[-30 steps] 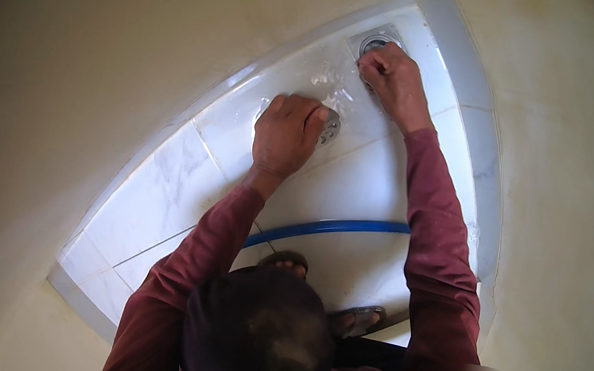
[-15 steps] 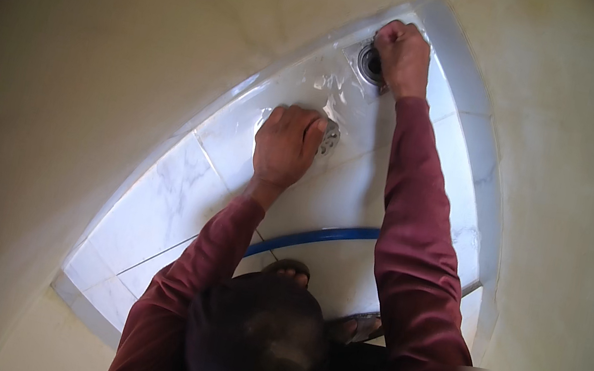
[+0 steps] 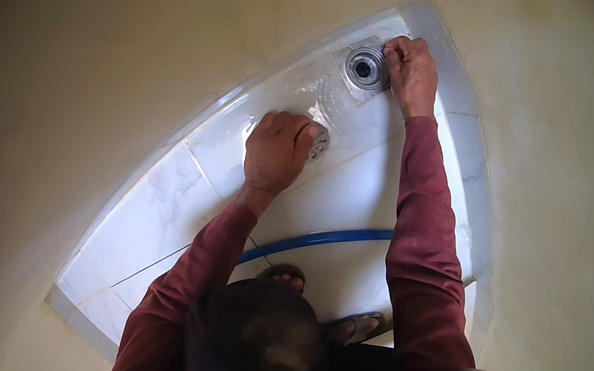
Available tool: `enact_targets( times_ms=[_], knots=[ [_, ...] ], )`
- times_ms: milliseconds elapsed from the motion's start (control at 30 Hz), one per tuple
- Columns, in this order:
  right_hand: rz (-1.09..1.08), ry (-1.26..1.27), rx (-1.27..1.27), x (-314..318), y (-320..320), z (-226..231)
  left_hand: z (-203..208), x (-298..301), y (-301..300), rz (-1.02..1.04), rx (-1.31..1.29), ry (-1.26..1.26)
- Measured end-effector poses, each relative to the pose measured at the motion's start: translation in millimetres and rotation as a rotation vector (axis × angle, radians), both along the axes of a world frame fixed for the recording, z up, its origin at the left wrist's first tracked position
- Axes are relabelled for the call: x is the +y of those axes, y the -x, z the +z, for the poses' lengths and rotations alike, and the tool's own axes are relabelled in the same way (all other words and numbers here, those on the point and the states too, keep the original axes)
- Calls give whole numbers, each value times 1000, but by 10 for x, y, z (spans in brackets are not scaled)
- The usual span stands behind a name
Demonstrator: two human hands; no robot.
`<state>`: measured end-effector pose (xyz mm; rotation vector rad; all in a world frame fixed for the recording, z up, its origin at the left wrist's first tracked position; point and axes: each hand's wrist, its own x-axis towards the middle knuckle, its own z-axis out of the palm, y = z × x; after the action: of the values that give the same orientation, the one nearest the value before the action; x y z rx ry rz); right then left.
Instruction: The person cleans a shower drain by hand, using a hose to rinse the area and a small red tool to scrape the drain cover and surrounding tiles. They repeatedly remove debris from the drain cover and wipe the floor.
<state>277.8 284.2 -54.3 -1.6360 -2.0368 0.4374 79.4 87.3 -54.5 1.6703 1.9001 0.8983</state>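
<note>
My left hand (image 3: 276, 152) is closed on a round metal drain grate (image 3: 318, 143) with holes in it, held at or just above the wet tiles. Part of the grate is hidden behind the fingers. Farther off to the right, a square steel floor drain (image 3: 364, 71) is set in the tiles, its dark round opening uncovered. My right hand (image 3: 412, 75) is at the right edge of this drain, fingertips pinched together. Whether something small is between them cannot be made out.
White marbled tiles (image 3: 155, 189) cover the narrow floor, with water shining near the drain. A blue hose (image 3: 319, 238) curves across in front of my sandalled feet (image 3: 360, 326). Pale walls (image 3: 121, 62) close in on both sides above a tiled skirting (image 3: 469, 140).
My right hand has moved from over the drain opening to its right edge, so the whole ring now shows. My left hand still holds the grate, with little movement.
</note>
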Motion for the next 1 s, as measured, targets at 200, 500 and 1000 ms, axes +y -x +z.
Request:
enact_targets(
  times_ms=[200,500,1000],
  knots=[
    [-15,-1,47,-3,-32,-87,-7,-19,-31,0,-2,-15],
    [191,42,56,152,-24,-84,-6,-13,-29,13,4,-17],
    [379,-70,-129,328,-40,-56,-3,-43,-35,11,-15,-11]
  ],
)
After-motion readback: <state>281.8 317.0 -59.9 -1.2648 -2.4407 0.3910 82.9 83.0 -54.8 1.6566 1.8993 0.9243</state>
